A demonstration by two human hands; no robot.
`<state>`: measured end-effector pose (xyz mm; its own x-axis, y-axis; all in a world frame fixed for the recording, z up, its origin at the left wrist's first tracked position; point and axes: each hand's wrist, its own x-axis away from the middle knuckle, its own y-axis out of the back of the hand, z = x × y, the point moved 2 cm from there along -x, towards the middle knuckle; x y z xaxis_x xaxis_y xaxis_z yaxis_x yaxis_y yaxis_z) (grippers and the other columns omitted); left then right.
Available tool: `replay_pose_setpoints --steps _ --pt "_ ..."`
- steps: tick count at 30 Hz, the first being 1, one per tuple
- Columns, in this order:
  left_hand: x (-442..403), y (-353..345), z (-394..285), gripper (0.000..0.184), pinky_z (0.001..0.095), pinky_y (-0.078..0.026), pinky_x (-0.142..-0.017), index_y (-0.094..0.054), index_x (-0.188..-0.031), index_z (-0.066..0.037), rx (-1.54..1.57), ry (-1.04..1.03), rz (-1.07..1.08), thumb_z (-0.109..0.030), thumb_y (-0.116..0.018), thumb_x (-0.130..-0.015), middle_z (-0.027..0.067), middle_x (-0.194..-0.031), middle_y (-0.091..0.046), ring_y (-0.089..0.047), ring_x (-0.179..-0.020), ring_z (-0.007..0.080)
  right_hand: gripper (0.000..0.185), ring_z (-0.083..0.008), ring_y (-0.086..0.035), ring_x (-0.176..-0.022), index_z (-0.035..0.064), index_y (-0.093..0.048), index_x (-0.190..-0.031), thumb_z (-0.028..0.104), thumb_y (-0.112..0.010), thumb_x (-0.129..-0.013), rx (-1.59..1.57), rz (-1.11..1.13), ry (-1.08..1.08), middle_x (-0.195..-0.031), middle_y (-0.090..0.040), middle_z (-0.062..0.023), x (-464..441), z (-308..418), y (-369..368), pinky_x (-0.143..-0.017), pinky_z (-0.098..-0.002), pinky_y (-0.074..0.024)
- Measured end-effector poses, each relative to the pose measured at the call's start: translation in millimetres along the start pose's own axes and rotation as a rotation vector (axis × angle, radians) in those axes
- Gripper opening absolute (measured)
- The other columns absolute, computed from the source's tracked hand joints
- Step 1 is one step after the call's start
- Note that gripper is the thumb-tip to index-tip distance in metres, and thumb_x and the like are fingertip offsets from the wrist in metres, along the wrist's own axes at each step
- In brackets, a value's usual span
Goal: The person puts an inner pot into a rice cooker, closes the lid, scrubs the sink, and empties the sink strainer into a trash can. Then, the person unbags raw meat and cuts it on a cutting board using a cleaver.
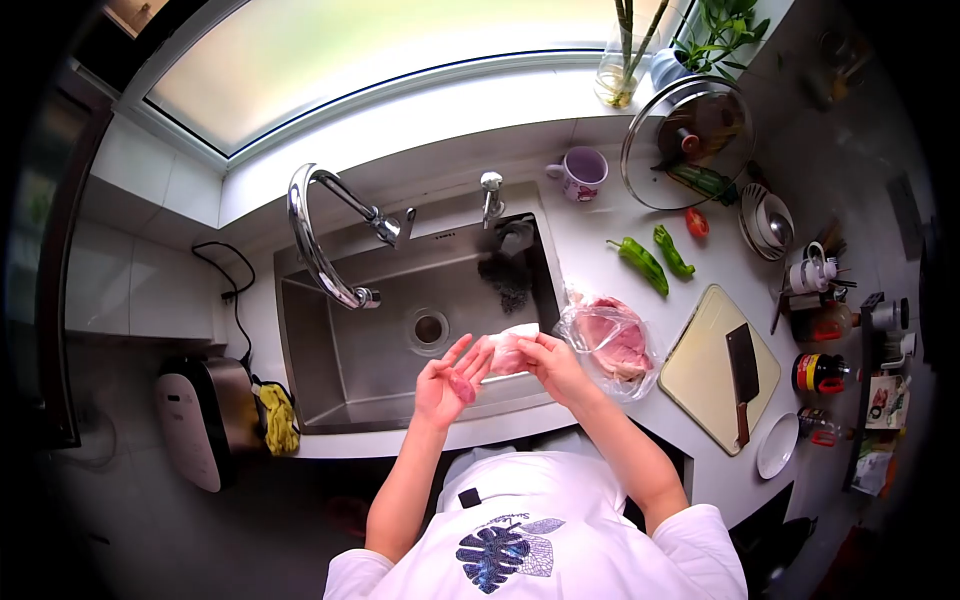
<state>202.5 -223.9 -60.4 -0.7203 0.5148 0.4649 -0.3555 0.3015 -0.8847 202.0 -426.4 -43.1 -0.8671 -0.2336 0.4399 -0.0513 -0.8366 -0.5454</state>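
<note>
Over the front edge of the sink [375, 420], my right hand [558, 368] grips a small pale pink piece of meat [510, 352] between thumb and fingers. My left hand [448, 388] is palm up beside it, fingers stretched out, its fingertips close to the meat or touching it. A reddish patch shows on the left palm; I cannot tell whether it is a scrap of meat. Right of the sink, near my right hand, a larger piece of raw meat [615, 340] lies in a clear plastic bag [640, 385].
A cutting board [695, 380] bears a cleaver [743, 370], with a white plate [777, 446] alongside. Green peppers [640, 264], a tomato piece [697, 223] and a purple mug [582, 174] stand farther back. The chrome faucet [305, 230] arches over the sink.
</note>
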Motion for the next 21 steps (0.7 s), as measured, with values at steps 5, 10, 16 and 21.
replay_pose_setpoints --steps 5,10,16,21 --pt "-37.1 79.5 -26.3 0.047 0.0481 -0.041 -0.107 -0.047 -0.136 -0.001 0.243 0.141 0.199 -0.025 -0.043 -0.095 0.0233 -0.146 -0.042 -0.046 -0.131 0.0353 0.035 -0.0199 -0.065 -0.099 -0.0001 -0.060 -0.120 0.027 -0.053 -0.098 -0.176 0.016 -0.126 -0.110 -0.067 -0.0116 -32.4 -37.3 -5.1 -0.090 -0.0362 -0.0509" --pt "-75.5 99.5 -35.2 0.047 0.0530 -0.043 -0.102 -0.054 -0.130 -0.002 -0.208 0.100 -0.216 -0.032 -0.041 -0.097 0.0197 -0.139 -0.052 -0.051 -0.125 0.0361 0.040 -0.0213 -0.065 -0.101 0.0009 -0.060 -0.121 0.031 -0.045 -0.100 -0.024 -0.123 -0.384 -0.112 -0.068 -0.0129 -73.4 -97.6 18.0 -0.091 -0.0362 -0.0497" --pt "-116.4 174.7 -30.4 0.045 0.0497 -0.051 -0.087 -0.057 -0.125 -0.002 -0.208 0.189 -0.411 -0.033 -0.039 -0.098 0.0197 -0.131 -0.058 -0.056 -0.118 0.0352 0.052 -0.0251 -0.058 -0.116 -0.0043 -0.048 -0.137 0.032 -0.043 -0.100 1.019 -0.444 -0.154 -0.129 -0.060 -0.0187 -71.7 -132.3 47.7 -0.101 -0.0352 -0.0437" --pt "-142.1 212.3 -24.2 0.042 0.0396 -0.052 -0.081 -0.055 -0.127 -0.004 -0.357 0.133 -0.493 -0.031 -0.040 -0.099 0.0190 -0.130 -0.058 -0.061 -0.107 0.0280 0.040 -0.0187 -0.064 -0.103 0.0026 -0.053 -0.135 0.017 -0.045 -0.099 0.739 -0.382 -0.304 -0.119 -0.067 -0.0130 -29.3 -87.5 37.4 -0.091 -0.0313 -0.0489"
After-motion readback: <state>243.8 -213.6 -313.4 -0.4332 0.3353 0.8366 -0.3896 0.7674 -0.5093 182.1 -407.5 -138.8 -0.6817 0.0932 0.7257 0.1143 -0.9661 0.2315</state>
